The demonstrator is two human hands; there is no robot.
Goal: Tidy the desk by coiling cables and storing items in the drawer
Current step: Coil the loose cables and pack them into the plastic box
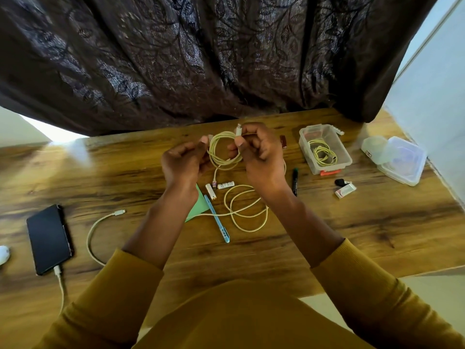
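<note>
Both hands are raised above the middle of the wooden desk (352, 222), holding a pale yellow cable (221, 149) wound into a small coil. My left hand (185, 163) pinches the coil's left side. My right hand (259, 157) grips its right side and holds the white plug end upright between thumb and finger. One free end with a USB plug hangs down from the coil. A second loose yellow cable (247, 210) lies in loops on the desk below my hands.
A clear plastic box (346, 157) with a coiled cable stands at the right, its lid (405, 162) and a small jar (375, 147) beyond. Batteries (226, 185), blue pen (217, 220), green paper (200, 205), black marker (295, 181), eraser (346, 190). Phone (49, 239) with a charging cable lies left.
</note>
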